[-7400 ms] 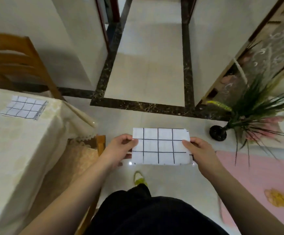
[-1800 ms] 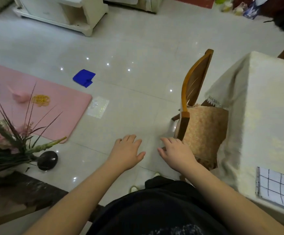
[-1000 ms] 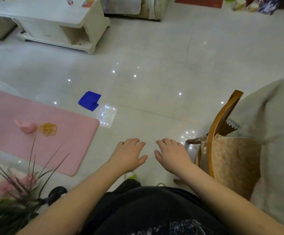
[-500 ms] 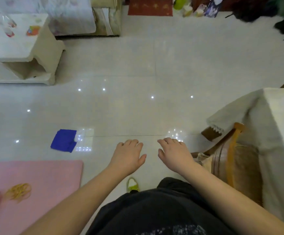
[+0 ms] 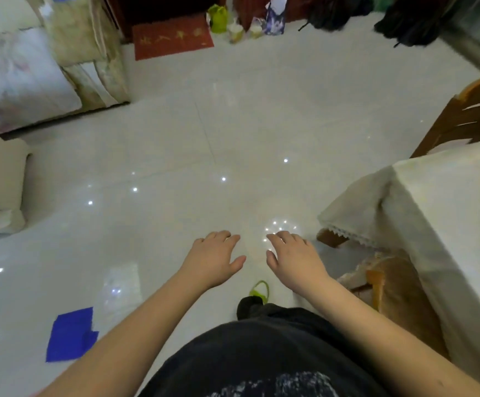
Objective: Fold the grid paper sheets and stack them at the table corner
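The view has swung away from the pink mat, and the blue cloth (image 5: 71, 335) now lies lower left on the floor. Left hand (image 5: 214, 260) and right hand (image 5: 294, 262) hover side by side, apart, fingers relaxed, holding nothing. No grid paper is in view; the cloth-covered table (image 5: 447, 213) stands at right.

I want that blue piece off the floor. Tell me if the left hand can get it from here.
Probably not without bending down. The left hand hangs open in mid-air, and the blue piece lies flat on the floor to its lower left. Nothing blocks the way.

Bare forearms, black garment (image 5: 261, 353) with pale print, yellow-green shoe (image 5: 260, 290)
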Demonstrator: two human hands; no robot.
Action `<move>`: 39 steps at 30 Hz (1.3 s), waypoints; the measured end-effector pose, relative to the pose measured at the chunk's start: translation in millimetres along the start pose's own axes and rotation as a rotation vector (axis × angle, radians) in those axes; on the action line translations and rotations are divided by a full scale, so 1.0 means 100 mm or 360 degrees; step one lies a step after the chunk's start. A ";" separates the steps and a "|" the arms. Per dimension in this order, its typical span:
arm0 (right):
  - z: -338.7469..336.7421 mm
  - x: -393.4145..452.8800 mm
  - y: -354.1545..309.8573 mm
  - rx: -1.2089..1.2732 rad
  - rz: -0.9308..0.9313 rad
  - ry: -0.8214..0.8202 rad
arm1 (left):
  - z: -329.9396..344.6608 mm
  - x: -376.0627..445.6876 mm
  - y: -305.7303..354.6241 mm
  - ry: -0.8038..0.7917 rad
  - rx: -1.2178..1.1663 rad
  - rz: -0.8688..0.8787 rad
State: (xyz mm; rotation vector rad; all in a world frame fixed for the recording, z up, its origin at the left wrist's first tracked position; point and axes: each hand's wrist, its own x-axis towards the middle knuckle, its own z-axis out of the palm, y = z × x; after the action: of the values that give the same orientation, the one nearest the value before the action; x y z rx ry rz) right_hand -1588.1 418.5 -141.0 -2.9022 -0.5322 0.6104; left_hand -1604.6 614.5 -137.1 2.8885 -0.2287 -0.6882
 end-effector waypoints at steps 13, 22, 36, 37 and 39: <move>-0.77 1.16 0.97 0.0130 0.0321 0.0078 | -1.10 1.93 0.35 -0.0128 0.0235 0.0324; -1.27 2.23 1.56 0.0148 0.0595 0.0127 | -1.65 3.49 0.33 -0.0030 0.0374 0.0616; -2.18 3.37 2.73 0.0229 0.1067 0.0173 | -2.55 5.52 0.99 -0.0047 0.0481 0.1038; -2.23 3.43 2.88 0.0241 0.1098 0.0202 | -2.59 5.68 1.11 -0.0052 0.0498 0.1058; -2.33 3.57 3.20 0.0269 0.1127 0.0255 | -2.67 6.05 1.37 -0.0064 0.0552 0.1089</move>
State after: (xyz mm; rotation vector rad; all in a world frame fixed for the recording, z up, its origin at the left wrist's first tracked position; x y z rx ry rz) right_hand -1086.5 238.8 -122.1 -2.8864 0.5675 0.4473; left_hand -964.1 401.8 -137.6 2.7867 -1.3751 -0.6088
